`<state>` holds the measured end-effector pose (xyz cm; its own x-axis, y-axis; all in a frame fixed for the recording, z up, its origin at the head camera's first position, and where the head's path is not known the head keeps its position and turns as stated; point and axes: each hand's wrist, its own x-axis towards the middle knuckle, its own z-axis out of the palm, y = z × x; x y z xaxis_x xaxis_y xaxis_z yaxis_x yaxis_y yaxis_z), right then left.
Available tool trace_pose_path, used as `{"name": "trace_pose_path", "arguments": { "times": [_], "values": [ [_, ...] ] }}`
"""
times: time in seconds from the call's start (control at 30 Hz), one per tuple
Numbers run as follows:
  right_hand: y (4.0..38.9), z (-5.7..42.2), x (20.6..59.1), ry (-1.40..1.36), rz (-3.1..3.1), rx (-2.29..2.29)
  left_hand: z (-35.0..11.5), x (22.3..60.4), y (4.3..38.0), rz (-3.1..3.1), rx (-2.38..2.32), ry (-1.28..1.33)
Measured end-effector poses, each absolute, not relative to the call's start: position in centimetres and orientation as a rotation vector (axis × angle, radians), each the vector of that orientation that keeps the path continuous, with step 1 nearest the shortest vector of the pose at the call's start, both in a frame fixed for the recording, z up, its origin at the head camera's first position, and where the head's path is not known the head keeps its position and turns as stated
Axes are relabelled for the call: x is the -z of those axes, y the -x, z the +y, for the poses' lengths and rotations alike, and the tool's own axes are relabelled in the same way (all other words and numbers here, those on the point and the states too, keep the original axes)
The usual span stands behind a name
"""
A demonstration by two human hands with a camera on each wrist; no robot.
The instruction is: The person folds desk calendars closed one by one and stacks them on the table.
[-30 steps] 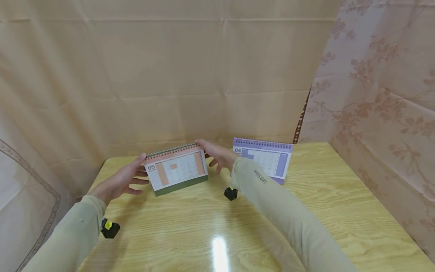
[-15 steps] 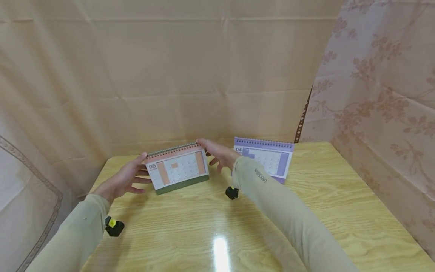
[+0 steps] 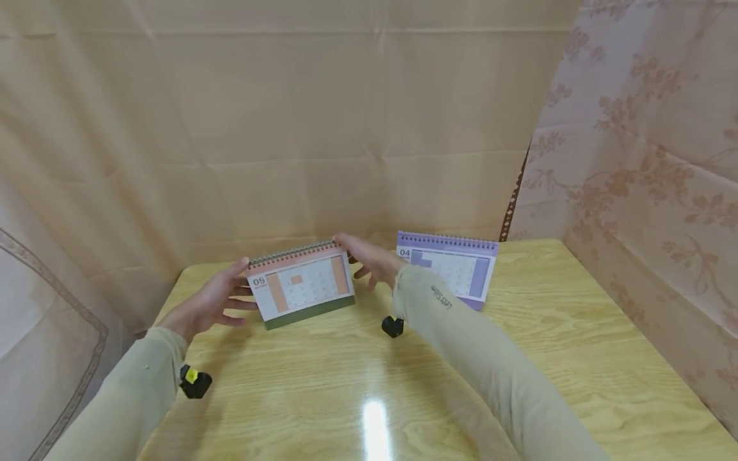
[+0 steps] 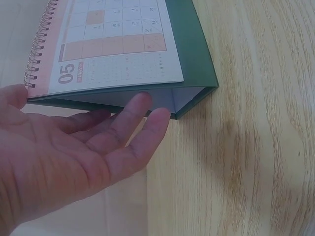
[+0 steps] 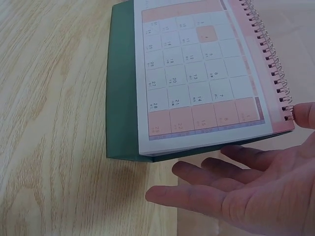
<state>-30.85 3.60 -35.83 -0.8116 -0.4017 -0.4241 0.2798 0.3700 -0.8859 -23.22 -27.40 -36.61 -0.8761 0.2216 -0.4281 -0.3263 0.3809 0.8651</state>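
A desk calendar (image 3: 316, 280) with an orange page marked 05 and a green base stands on the table, slightly angled. My left hand (image 3: 209, 304) holds its upper left corner, thumb at the spiral binding. At the upper right corner, my right hand (image 3: 371, 259) does the same. In the left wrist view, the left hand's lower fingers (image 4: 152, 130) extend loosely beside the calendar's open end, and some fingertips are hidden behind it. The right wrist view shows the right thumb (image 5: 304, 115) at the coil and the other fingers reaching toward the back.
A purple desk calendar (image 3: 481, 275) marked 04 stands to the right, partly hidden by my right forearm. Wood-grain table (image 3: 323, 384) lies in front. A beige curtain (image 3: 277, 128) hangs behind the table, and a floral cloth (image 3: 651, 179) borders the right side.
Hands and calendars keep nearly the same places. The whole view has shifted very slightly, and the left forearm sits a little farther right than one second ago.
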Motion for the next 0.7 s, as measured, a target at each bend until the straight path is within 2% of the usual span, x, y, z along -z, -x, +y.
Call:
{"name": "trace_pose_path", "arguments": {
  "times": [0.7],
  "values": [
    [30.93,3.59,35.92,0.088,2.011,1.518,-27.56,36.45,23.54,2.175,-1.514,0.094]
  ]
}}
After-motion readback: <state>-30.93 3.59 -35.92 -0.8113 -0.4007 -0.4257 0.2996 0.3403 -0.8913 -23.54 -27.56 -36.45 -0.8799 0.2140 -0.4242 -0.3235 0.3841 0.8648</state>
